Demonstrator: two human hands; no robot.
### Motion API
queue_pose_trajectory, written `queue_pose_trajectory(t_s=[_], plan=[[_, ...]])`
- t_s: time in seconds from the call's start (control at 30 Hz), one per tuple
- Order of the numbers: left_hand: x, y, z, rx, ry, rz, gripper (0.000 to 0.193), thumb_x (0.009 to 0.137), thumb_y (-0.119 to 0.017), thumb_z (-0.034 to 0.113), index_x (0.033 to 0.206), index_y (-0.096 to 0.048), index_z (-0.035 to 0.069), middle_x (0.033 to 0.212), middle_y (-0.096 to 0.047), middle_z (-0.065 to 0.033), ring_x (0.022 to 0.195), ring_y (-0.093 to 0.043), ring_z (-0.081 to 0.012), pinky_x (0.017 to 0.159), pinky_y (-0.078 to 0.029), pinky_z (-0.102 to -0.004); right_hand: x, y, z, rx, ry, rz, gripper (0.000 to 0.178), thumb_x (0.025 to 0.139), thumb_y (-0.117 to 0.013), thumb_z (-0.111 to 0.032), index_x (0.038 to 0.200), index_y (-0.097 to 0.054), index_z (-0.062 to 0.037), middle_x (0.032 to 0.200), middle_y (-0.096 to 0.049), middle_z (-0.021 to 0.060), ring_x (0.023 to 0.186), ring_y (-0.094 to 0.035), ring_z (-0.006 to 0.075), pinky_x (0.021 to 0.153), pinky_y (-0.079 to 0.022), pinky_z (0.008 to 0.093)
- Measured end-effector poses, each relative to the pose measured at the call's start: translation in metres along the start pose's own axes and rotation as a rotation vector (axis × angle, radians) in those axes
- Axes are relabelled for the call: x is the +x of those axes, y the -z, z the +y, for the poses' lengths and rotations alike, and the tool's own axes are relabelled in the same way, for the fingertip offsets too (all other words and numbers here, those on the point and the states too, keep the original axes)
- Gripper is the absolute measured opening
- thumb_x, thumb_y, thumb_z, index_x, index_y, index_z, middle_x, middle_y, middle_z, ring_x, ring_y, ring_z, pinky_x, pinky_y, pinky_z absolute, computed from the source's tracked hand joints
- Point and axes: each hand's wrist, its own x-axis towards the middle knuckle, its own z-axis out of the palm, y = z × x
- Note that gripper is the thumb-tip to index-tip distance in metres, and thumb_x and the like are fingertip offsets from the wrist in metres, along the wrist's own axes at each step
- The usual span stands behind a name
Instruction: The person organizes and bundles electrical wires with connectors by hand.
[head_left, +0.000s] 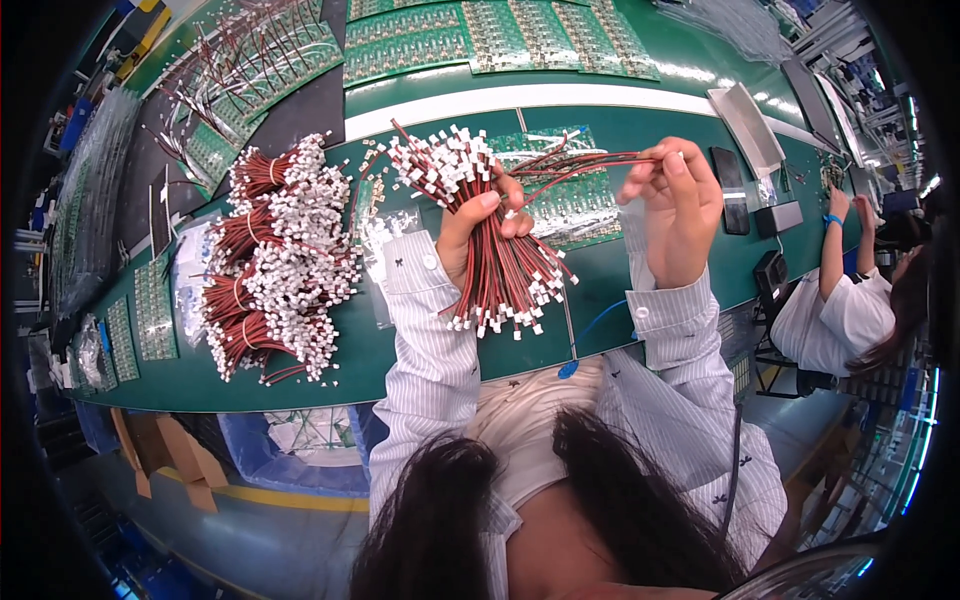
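My left hand (470,235) is closed round the middle of a thick bundle of red-and-black wires (490,262). White connectors (445,165) fan out above the fist, and more hang from the wires below it. To the right, my right hand (680,210) pinches the ends of a few red-and-black wires (590,162) between thumb and fingertips. These stretch leftward to the bundle, over a green circuit board panel (570,205) lying on the table. Whether they are fully separate from the bundle I cannot tell.
Several tied wire bundles (290,260) are stacked at left on the green table (400,365). Circuit board panels (540,40) line the back; one at back left bears upright wires (250,75). A phone (730,190) and a tray (745,130) lie right. A co-worker (835,310) sits farther right.
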Motion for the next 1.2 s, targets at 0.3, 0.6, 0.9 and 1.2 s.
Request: queue_pose_trajectory(t_s=[0.3, 0.6, 0.9, 1.2], plan=[[0.000, -0.001, -0.002, 0.051, 0.020, 0.010, 0.029, 0.081, -0.046, 0.014, 0.108, -0.037, 0.007, 0.071, -0.043, -0.0025, 0.061, -0.045, -0.0095, 0.064, -0.035, -0.0258, -0.008, 0.011, 0.007, -0.121, -0.013, -0.033, 0.015, 0.085, -0.045, -0.008, 0.090, -0.050, 0.0052, 0.078, -0.058, 0.0139, 0.068, -0.060, 0.0202, 0.063, -0.050, 0.0302], [0.000, -0.001, -0.002, 0.082, -0.002, 0.043, 0.028, 0.080, -0.048, 0.009, 0.106, -0.038, 0.007, 0.072, -0.041, -0.0031, 0.065, -0.042, -0.0102, 0.064, -0.035, -0.0260, -0.011, 0.028, -0.003, -0.281, -0.054, -0.196, 0.016, 0.082, -0.046, 0.000, 0.095, -0.053, 0.0075, 0.082, -0.058, 0.0147, 0.074, -0.059, 0.0201, 0.067, -0.050, 0.0291], [0.002, -0.006, 0.000, 0.257, -0.065, 0.200, 0.021, 0.074, -0.057, 0.003, 0.089, -0.042, 0.001, 0.073, -0.047, -0.0078, 0.063, -0.049, -0.0153, 0.058, -0.044, -0.0286, -0.010, 0.049, -0.017, -0.386, -0.237, -0.383, 0.015, 0.076, -0.054, 0.002, 0.090, -0.059, 0.0060, 0.080, -0.059, 0.0129, 0.074, -0.059, 0.0182, 0.067, -0.049, 0.0263], [0.000, -0.005, 0.000, 0.666, 0.075, 0.141, 0.014, 0.077, -0.055, 0.011, 0.074, -0.046, 0.000, 0.064, -0.047, -0.0061, 0.061, -0.049, -0.0161, 0.063, -0.042, -0.0316, -0.007, 0.053, -0.002, -1.040, -0.039, -0.711, 0.004, 0.071, -0.058, 0.002, 0.076, -0.058, 0.0007, 0.078, -0.057, 0.0049, 0.072, -0.053, 0.0118, 0.065, -0.043, 0.0256]])
